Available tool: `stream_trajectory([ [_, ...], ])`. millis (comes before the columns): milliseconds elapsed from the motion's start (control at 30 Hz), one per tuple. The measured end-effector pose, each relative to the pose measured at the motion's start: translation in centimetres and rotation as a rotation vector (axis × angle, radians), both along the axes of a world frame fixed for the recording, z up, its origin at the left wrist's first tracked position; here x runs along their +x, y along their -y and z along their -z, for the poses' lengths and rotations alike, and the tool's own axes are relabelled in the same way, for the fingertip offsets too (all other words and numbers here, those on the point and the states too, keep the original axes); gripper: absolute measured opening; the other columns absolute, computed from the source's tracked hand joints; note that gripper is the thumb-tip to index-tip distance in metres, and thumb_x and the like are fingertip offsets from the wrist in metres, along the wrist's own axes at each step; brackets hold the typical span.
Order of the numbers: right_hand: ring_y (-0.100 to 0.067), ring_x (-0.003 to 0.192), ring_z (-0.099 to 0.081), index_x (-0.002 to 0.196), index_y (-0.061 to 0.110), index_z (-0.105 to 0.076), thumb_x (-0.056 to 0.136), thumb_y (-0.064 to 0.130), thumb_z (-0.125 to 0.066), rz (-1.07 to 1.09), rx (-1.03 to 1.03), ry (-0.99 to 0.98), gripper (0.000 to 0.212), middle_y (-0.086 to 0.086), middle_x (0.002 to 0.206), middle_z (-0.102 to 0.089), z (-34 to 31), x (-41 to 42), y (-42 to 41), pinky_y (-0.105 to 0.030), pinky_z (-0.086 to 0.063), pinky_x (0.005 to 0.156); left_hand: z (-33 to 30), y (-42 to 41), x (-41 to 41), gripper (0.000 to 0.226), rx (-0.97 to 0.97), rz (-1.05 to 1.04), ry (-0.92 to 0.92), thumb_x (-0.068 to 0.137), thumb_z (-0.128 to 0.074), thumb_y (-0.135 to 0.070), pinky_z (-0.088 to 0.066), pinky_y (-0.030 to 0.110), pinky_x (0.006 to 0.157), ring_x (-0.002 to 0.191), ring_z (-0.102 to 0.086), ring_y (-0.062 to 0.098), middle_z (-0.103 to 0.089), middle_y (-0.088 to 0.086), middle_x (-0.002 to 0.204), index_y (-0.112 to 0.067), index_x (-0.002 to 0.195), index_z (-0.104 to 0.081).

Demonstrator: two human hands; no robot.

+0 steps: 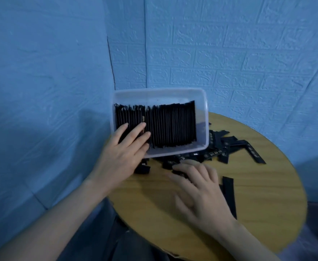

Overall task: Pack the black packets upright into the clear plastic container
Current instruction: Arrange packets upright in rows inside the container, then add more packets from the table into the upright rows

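While the clear plastic container (201, 147) stands tipped toward the viewer at the table's (258, 213) far edge, the right hand (199, 187) lies nearest, fingers loosely spread over loose black packets (228, 146) just in front of that container; whether it grips one I cannot tell. Beyond, the left hand (124, 153) presses straight fingers against the packed row (169, 125), whose packets stand on edge, side by side.

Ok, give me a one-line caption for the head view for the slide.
Left hand presses the packed black packets in the tilted clear container while right hand reaches for loose packets.
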State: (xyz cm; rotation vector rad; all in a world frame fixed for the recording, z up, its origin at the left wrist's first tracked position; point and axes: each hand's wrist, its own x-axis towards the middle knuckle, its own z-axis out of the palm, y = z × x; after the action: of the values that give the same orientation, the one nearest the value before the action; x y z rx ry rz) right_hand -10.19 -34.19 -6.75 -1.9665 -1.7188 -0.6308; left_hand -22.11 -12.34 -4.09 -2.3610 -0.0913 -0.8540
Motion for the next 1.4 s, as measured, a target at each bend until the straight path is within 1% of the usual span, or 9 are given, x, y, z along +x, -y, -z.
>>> stream_trajectory([
  [100,-0.021,0.135,-0.038,0.135,0.028,-0.050,0.090,0.061,-0.039,0.037,-0.231,-0.044,0.058,0.003,0.136,-0.051,-0.5,-0.2,-3.9,-0.041,-0.027,0.111,-0.9,-2.7,-0.3,0.028,-0.058,-0.082,0.034,0.095,-0.048,-0.013,-0.028,0.055,0.112,0.136,-0.043,0.034,-0.062,0.011,0.132,-0.008,0.109,-0.072],
  [167,-0.025,0.140,-0.032,0.143,0.028,-0.042,0.088,0.069,-0.035,0.026,-0.346,-0.043,0.069,0.000,0.144,-0.046,-0.3,-0.6,-6.9,-0.046,-0.025,0.114,-1.4,-4.3,-0.3,0.020,-0.086,-0.123,0.049,0.090,-0.063,-0.010,-0.030,0.056,0.111,0.135,-0.045,0.034,-0.063,0.011,0.129,-0.008,0.107,-0.073],
  [433,-0.031,0.149,0.008,0.153,0.036,-0.012,0.089,0.072,-0.028,0.072,-0.613,0.069,0.075,-0.003,0.163,-0.003,-0.1,1.6,-17.6,-0.053,0.006,0.118,-1.8,-8.0,1.2,0.030,-0.186,-0.194,0.088,0.078,-0.080,-0.007,-0.032,0.055,0.110,0.133,-0.046,0.033,-0.066,0.011,0.125,-0.009,0.106,-0.074],
  [600,-0.033,0.148,0.005,0.153,0.039,-0.008,0.065,0.086,0.003,0.203,-0.801,0.074,0.101,-0.004,0.163,-0.006,-1.2,5.2,-17.5,-0.058,0.007,0.116,-1.4,-8.7,1.6,0.030,-0.212,-0.171,0.107,0.078,-0.079,-0.006,-0.033,0.056,0.109,0.133,-0.045,0.033,-0.065,0.011,0.126,-0.010,0.108,-0.073],
  [767,-0.026,0.145,-0.018,0.150,0.036,-0.027,0.068,0.072,0.000,0.188,-0.700,0.045,0.093,-0.002,0.156,-0.028,-1.4,6.5,-12.7,-0.049,-0.024,0.108,0.2,-7.6,1.7,0.037,-0.244,-0.151,0.101,0.074,-0.082,-0.005,-0.030,0.055,0.111,0.133,-0.045,0.033,-0.064,0.011,0.128,-0.011,0.109,-0.072],
  [1033,-0.020,0.135,-0.043,0.135,0.036,-0.051,0.089,0.047,-0.035,0.140,-0.531,0.018,0.050,0.005,0.137,-0.054,0.2,8.8,-4.4,-0.045,-0.042,0.101,2.3,-3.3,0.8,0.045,-0.275,-0.120,0.075,0.071,-0.082,-0.004,-0.029,0.055,0.110,0.134,-0.045,0.033,-0.062,0.010,0.131,-0.012,0.114,-0.070],
  [1267,-0.006,0.147,-0.016,0.140,0.040,-0.044,0.091,0.052,-0.038,0.114,-0.360,-0.145,0.051,0.015,0.149,-0.038,0.2,8.6,1.5,-0.049,-0.016,0.117,3.5,1.4,-1.7,0.049,-0.288,-0.154,0.048,0.070,-0.082,-0.003,-0.029,0.059,0.111,0.136,-0.042,0.035,-0.060,0.012,0.134,-0.009,0.117,-0.069],
  [1333,-0.003,0.148,-0.002,0.148,0.040,-0.029,0.084,0.070,-0.037,0.213,-0.281,-0.264,0.071,0.019,0.155,-0.022,0.5,7.1,3.8,-0.045,-0.003,0.120,3.9,2.9,-2.3,0.045,-0.296,-0.158,0.070,0.072,-0.080,-0.003,-0.029,0.058,0.111,0.135,-0.043,0.035,-0.061,0.012,0.133,-0.009,0.116,-0.070],
  [1400,-0.008,0.147,0.018,0.154,0.035,0.003,0.066,0.092,-0.028,0.410,-0.344,-0.388,0.109,0.016,0.158,0.007,0.8,5.6,5.9,-0.039,0.014,0.117,4.3,4.1,-2.7,0.041,-0.312,-0.164,0.094,0.074,-0.079,-0.002,-0.029,0.058,0.111,0.135,-0.044,0.035,-0.062,0.012,0.132,-0.009,0.114,-0.071],
])
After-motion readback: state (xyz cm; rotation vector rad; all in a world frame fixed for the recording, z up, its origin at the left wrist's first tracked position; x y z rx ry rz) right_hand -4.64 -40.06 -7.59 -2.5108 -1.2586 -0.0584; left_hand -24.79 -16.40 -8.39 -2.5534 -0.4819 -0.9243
